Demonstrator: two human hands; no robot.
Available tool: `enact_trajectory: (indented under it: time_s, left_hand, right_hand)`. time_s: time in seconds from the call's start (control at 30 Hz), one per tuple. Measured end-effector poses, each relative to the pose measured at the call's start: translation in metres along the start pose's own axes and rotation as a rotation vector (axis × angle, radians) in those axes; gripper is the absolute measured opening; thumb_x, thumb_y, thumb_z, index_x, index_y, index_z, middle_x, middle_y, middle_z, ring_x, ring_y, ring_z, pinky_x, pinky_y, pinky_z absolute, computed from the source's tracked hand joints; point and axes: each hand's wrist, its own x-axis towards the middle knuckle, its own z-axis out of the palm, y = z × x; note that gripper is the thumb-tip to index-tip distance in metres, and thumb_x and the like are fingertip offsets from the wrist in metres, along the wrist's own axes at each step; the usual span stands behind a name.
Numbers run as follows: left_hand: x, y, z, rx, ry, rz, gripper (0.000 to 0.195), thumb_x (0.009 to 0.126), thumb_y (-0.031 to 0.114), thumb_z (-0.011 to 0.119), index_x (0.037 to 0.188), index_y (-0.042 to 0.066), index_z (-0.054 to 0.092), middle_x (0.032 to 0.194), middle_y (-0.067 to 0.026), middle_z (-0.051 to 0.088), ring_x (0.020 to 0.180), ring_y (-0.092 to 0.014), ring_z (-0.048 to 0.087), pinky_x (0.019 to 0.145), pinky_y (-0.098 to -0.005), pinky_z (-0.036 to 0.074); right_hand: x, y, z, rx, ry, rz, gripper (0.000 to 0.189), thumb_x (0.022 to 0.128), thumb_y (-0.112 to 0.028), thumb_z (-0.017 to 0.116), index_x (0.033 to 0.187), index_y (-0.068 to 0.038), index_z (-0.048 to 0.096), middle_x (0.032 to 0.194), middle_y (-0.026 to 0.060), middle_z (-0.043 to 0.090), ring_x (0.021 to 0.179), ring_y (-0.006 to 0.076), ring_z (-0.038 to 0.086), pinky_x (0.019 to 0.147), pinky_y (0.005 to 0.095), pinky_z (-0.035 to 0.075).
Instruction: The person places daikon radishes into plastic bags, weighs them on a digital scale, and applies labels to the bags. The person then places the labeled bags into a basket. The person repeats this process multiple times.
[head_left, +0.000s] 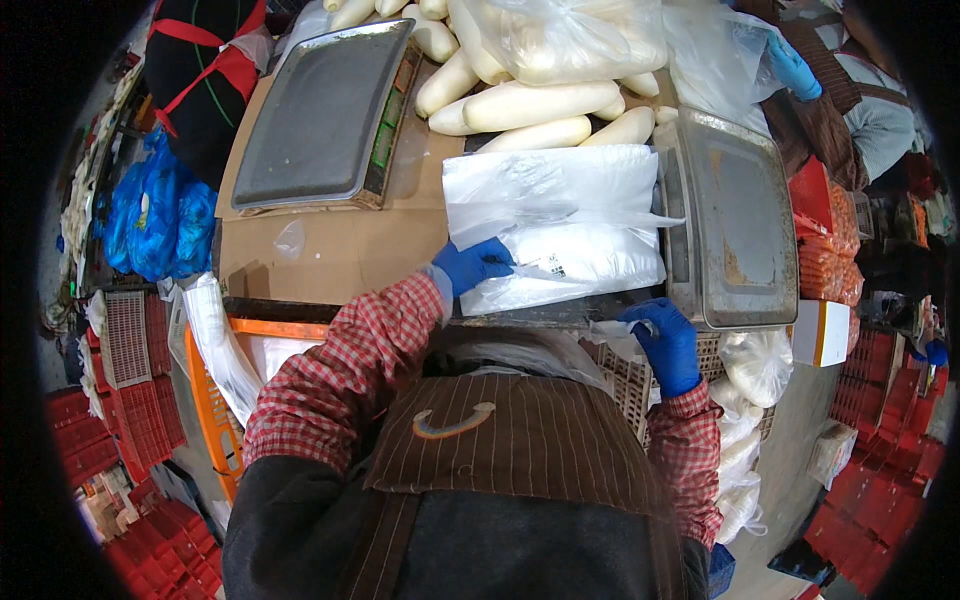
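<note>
My left hand (472, 266), in a blue glove, pinches the near left part of a stack of white plastic bags (555, 225) lying on the table. My right hand (667, 345), also gloved in blue, is at the table's near edge with a piece of thin clear plastic (626, 330) between its fingers. Beyond the stack lie several peeled white radishes (540, 105), with a filled clear plastic bag (570, 37) on top of them. A metal-topped scale (322, 120) stands at the left, and a second, stained metal scale (742, 225) stands right of the stack.
Flattened cardboard (337, 255) covers the table's left part. Blue bags (157, 210) hang at the left, above an orange crate (214, 405). Another person's blue-gloved hand (793, 67) touches a clear bag at the upper right. Filled bags (739, 480) stand low at the right.
</note>
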Motion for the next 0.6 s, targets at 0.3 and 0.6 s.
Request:
enact_trajectory:
  time_s: [0.3, 0.6]
  left_hand:
    - [0.040, 0.044, -0.043, 0.145, 0.463, -0.173, 0.012, 0.073, 0.011, 0.056, 0.084, 0.009, 0.059, 0.082, -0.0099, 0.057, 0.069, -0.021, 0.057, 0.064, -0.0283, 0.045]
    - [-0.008, 0.054, -0.022, 0.469, 0.569, 0.521, 0.036, 0.075, 0.003, 0.050, 0.110, 0.010, 0.049, 0.093, -0.0080, 0.054, 0.081, -0.019, 0.053, 0.070, -0.0256, 0.043]
  right_hand:
    - [0.027, -0.006, 0.013, 0.336, -0.004, 0.114, 0.012, 0.071, -0.001, 0.057, 0.082, -0.004, 0.055, 0.077, 0.0035, 0.057, 0.069, 0.0062, 0.047, 0.062, 0.0214, 0.039]
    - [0.086, 0.023, 0.092, -0.055, 0.097, 0.292, 0.032, 0.065, -0.033, 0.063, 0.069, -0.002, 0.056, 0.065, 0.0154, 0.057, 0.059, 0.0261, 0.057, 0.055, 0.0325, 0.044]
